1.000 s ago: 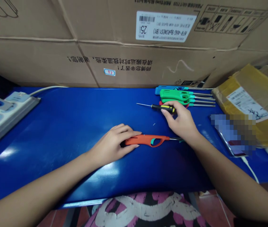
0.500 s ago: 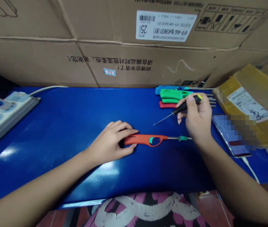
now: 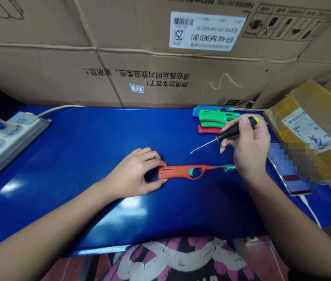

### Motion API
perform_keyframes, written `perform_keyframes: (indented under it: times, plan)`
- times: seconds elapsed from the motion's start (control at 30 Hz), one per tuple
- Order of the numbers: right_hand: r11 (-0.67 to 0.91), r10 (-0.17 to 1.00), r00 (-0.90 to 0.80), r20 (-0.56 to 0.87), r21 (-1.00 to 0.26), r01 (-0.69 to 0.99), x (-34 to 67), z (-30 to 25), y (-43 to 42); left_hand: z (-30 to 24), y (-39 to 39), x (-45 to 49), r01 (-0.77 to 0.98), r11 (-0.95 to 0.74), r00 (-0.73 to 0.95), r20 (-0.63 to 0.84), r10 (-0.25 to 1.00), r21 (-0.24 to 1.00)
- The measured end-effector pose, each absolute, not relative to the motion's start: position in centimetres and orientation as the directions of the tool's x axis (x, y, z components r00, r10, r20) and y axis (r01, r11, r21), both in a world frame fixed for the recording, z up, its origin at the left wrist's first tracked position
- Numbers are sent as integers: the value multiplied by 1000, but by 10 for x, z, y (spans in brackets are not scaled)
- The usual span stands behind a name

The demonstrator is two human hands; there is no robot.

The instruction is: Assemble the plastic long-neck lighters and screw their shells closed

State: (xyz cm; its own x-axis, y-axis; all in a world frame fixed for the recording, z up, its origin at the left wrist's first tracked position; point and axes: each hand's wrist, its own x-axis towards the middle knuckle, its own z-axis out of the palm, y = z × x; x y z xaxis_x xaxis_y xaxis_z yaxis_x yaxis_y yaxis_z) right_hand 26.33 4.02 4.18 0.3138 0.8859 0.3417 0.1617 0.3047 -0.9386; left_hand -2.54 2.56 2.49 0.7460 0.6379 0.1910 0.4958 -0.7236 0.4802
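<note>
My left hand pinches the rear end of an orange long-necked lighter between thumb and fingers. The lighter lies flat on the blue table, its metal neck pointing right. It has a green trigger, and a small green piece sits around the neck near the tip, beside my right wrist. In my right hand is a thin-shafted screwdriver with a black and yellow handle. Its shaft points down and left, with the tip above the lighter in the view, apart from it.
Several lighters, blue, green and red, lie by the large cardboard box at the back. To the right are a taped parcel and a phone with a cable. A power strip lies on the left.
The orange lighter has shifted slightly right, and more of its rear end shows past my left fingers. My right hand has moved a little right with the screwdriver.
</note>
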Motion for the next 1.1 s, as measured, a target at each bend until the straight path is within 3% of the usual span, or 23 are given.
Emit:
perform_keyframes:
  times: [0.37,0.6,0.8,1.1]
  plan:
    - [128,961,255,102,-988,-86,234,47,24,8,10,3,495,-633,575,321,752,595]
    - [117,976,184,112,-993,-14,228,38,22,13,11,1,319,-568,438,413,799,759]
    - [99,978,192,78,-990,-103,225,38,21,12,12,2,282,-554,426,415,803,783]
    - [113,980,175,99,-991,-72,225,36,19,11,12,0,312,-541,449,380,809,781]
